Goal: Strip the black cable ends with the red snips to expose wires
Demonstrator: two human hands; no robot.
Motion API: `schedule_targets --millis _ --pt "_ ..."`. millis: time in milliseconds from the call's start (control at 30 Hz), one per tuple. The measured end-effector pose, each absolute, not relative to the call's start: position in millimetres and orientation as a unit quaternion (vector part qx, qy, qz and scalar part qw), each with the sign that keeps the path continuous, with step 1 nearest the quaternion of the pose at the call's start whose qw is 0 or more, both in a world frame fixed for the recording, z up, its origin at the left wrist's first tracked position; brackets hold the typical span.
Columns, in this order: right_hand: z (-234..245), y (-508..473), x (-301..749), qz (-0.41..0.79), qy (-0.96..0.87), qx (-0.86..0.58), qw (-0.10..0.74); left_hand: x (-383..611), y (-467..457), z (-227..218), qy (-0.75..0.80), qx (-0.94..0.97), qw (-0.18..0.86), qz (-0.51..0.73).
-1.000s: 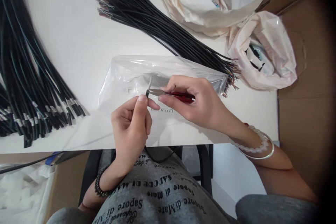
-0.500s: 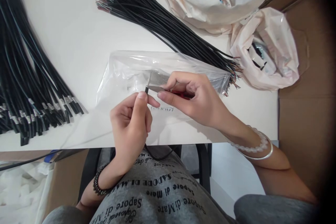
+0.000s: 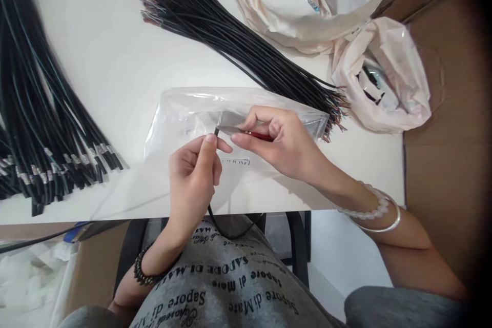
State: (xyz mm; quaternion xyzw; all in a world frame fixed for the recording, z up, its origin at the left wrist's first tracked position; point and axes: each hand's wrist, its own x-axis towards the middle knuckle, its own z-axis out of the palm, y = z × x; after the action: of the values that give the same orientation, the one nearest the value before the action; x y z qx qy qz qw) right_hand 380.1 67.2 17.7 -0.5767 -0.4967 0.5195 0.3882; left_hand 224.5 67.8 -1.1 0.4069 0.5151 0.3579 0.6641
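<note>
A black cable point(image 3: 216, 131) is pinched between the thumb and fingers of my left hand point(image 3: 196, 169), its end pointing up. The rest of that cable droops in a loop below the table edge. In my right hand point(image 3: 280, 141) is a red-handled metal tool point(image 3: 228, 130) with a tapering tip; the fingers hide much of it, so its exact kind is unclear. That tip meets the cable end just above my left thumb. Under both hands lies a clear plastic bag point(image 3: 172, 107) with some print on it.
A bundle of black cables point(image 3: 238, 36) with coloured wire ends lies behind the hands. More black cables point(image 3: 49, 102) with silvery bands near their ends cover the left side. Two pale plastic bags point(image 3: 277, 15) stand at the back right, near cardboard point(image 3: 442, 179).
The view has shifted slightly. My left hand has moved a little to the right and its wrist has turned slightly. The tool's tip stays at the cable end.
</note>
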Motion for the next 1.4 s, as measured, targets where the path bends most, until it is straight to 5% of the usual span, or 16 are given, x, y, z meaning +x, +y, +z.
schedule_targets --millis 233,367,467,767,1400 --pt "16.6 59.5 387.2 0.469 -0.535 -0.61 0.35 221.2 67.2 -2.8 0.523 0.407 0.66 0.355" --pt "26.3 54.1 390.7 0.198 -0.635 -0.737 0.118 199.4 66.1 -4.8 0.471 0.428 0.71 0.301" --pt "30.7 49.8 387.4 0.117 -0.669 -0.733 -0.024 177.5 63.8 -7.6 0.415 0.46 0.726 0.298" --pt "25.7 33.4 363.6 0.421 -0.553 -0.595 0.405 166.0 55.1 -21.4 0.221 0.526 0.718 0.4" --pt "16.3 21.7 349.7 0.177 -0.714 -0.445 0.51 168.6 56.7 -17.8 0.148 0.532 0.734 0.396"
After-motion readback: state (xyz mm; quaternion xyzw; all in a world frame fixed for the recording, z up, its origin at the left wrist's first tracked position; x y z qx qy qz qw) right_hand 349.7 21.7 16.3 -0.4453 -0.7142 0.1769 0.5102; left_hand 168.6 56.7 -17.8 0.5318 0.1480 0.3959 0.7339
